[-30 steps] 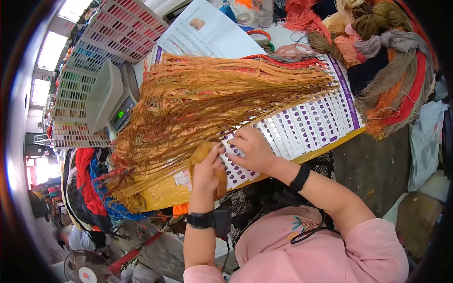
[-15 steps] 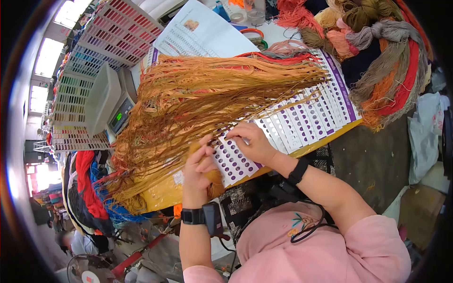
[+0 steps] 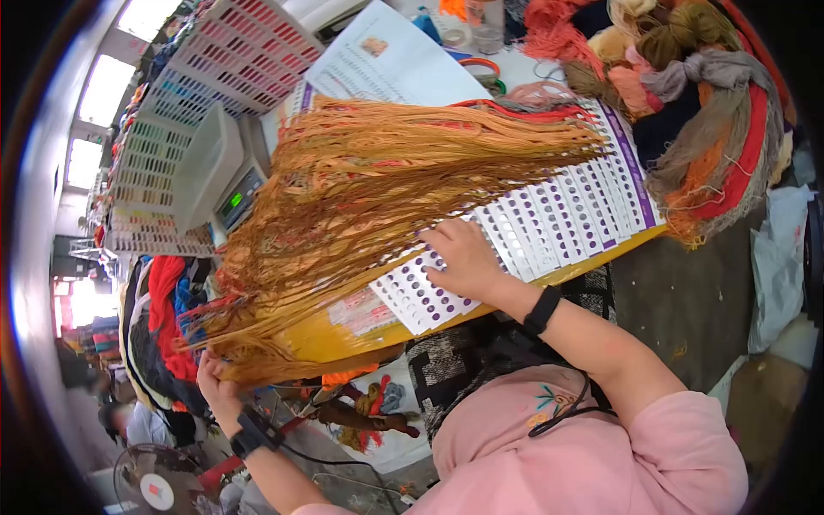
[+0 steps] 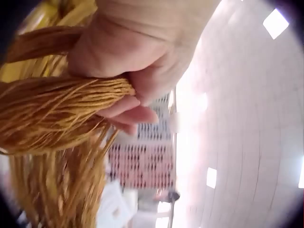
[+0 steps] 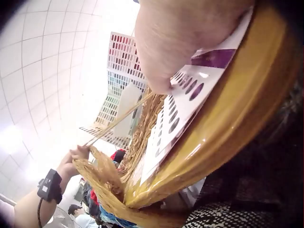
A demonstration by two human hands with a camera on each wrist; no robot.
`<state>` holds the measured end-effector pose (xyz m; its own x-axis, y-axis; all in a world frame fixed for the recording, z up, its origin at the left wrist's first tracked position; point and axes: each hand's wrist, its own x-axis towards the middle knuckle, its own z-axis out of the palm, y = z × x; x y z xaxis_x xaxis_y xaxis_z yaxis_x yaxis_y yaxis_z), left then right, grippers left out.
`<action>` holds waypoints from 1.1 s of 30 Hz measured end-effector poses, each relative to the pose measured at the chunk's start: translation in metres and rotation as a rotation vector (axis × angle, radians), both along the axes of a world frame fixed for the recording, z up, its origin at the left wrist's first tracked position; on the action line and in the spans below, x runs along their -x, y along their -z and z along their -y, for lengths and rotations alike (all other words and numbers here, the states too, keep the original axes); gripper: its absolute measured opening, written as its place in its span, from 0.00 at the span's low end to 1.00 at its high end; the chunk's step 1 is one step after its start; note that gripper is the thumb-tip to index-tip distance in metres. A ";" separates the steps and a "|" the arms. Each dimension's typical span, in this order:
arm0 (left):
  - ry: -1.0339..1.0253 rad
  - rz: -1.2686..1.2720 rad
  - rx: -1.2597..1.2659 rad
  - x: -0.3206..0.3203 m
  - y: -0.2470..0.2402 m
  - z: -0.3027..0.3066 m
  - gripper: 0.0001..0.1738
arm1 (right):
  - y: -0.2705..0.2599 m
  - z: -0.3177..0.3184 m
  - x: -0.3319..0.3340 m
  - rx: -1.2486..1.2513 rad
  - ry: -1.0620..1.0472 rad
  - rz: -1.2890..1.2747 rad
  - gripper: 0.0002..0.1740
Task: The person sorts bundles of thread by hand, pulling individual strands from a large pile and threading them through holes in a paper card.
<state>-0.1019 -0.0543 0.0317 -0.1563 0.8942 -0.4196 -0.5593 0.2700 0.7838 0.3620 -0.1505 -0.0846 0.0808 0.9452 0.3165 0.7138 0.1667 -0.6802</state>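
A hank of golden-brown thread point(image 4: 61, 109) is gripped in my left hand point(image 3: 221, 384), out past the left end of the table. A few strands point(image 5: 118, 118) stretch from that hand to the punched card point(image 5: 190, 97). My right hand point(image 3: 468, 262) rests on the punched white cards point(image 3: 429, 292), its thumb spread from the index finger. In the right wrist view its fingertips lie at the card's holed edge. Orange to brown threads point(image 3: 369, 172) hang from the card holes and spread leftward over the yellow tabletop point(image 3: 343, 343).
Beyond the threads lie a printed sheet point(image 3: 395, 60) and scissors point(image 3: 482, 67). A scale point(image 3: 236, 202) stands at the left by colour sample charts point(image 3: 232, 51). Coloured yarn hanks point(image 3: 712, 129) are heaped at the right. A fan point(image 3: 154, 481) is at the lower left.
My left hand has moved from beside the right hand far out to the left, drawing the golden-brown hank with it. The right hand has stayed on the cards.
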 end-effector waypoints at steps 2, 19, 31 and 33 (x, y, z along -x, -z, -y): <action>0.103 -0.057 0.012 -0.043 -0.018 0.031 0.10 | 0.001 -0.002 0.000 -0.029 -0.005 0.023 0.23; 0.674 0.360 0.066 -0.294 0.025 0.129 0.25 | -0.062 0.062 0.026 0.521 -0.249 -1.415 0.04; 0.651 0.167 0.004 -0.307 0.034 0.134 0.16 | -0.068 0.065 0.006 0.534 -0.286 -1.540 0.05; 0.675 0.215 -0.032 -0.304 0.041 0.133 0.15 | -0.069 0.064 0.005 0.555 -0.303 -1.571 0.05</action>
